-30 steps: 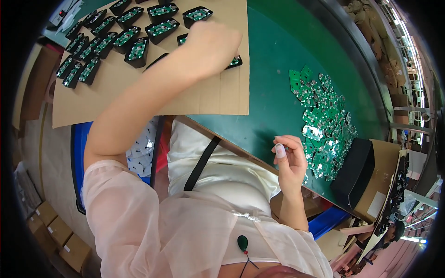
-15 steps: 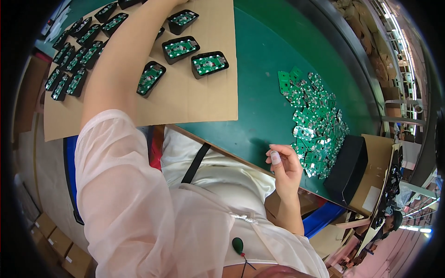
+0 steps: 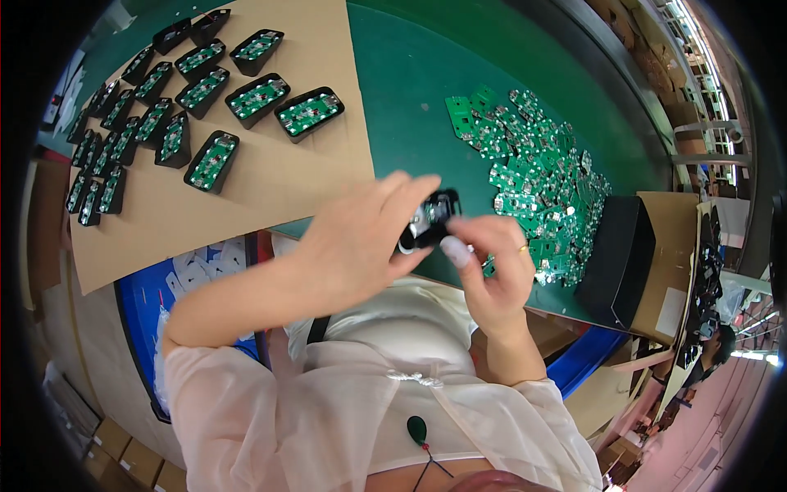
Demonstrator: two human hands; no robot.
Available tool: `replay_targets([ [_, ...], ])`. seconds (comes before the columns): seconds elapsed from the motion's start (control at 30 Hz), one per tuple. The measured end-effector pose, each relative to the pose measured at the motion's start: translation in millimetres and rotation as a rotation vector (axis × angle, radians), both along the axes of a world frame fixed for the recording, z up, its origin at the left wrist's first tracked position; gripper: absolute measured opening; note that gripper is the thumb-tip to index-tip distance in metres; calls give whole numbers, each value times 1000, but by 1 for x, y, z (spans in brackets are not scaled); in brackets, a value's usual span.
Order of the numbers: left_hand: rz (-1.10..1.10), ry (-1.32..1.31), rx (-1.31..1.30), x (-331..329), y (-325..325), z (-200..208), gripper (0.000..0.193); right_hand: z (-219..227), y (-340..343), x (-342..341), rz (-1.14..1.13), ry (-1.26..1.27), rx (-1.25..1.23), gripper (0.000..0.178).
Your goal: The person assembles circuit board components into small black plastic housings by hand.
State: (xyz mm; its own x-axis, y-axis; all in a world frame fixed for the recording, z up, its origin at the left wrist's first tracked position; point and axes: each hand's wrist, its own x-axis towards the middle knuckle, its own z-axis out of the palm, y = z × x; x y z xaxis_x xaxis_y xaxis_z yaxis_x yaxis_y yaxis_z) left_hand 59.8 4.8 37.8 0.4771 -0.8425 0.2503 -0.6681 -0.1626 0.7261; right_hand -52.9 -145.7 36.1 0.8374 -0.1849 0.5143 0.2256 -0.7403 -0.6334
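We have the black plastic housing (image 3: 437, 215) between our hands, above the near edge of the green tabletop (image 3: 402, 123); our left hand (image 3: 352, 234) grips its left side, fingers beyond and thumb beneath; our right hand (image 3: 502, 266) bends thumb and forefinger to its right side, whether pinching we cannot tell; its long axis, blurred, seems to slant away rightward.

We have one small black case (image 3: 433, 216) just above the middle of the view, tilted, its long side running roughly from seven to one o'clock. Bright, whitish and silvery patches show within its dark rim; blur hides finer detail. Our left hand (image 3: 352, 234) grips it from nine o'clock; our right hand (image 3: 498, 266) is at four.
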Motion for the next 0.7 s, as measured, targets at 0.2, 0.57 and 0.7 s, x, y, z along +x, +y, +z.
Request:
replay_targets([
  [0.2, 51, 210, -74, -32, 3, -25, 55, -1, -14, -1, 29, 91, 154, 16],
  [0.57, -49, 882, -370, -49, 8, -57, 54, -27, -111, 110, 76, 219, -829, 55],
  [0.7, 74, 995, -435, -53, 10, -52, 46, -14, -112, 111, 209, 395, -845, 41],
])
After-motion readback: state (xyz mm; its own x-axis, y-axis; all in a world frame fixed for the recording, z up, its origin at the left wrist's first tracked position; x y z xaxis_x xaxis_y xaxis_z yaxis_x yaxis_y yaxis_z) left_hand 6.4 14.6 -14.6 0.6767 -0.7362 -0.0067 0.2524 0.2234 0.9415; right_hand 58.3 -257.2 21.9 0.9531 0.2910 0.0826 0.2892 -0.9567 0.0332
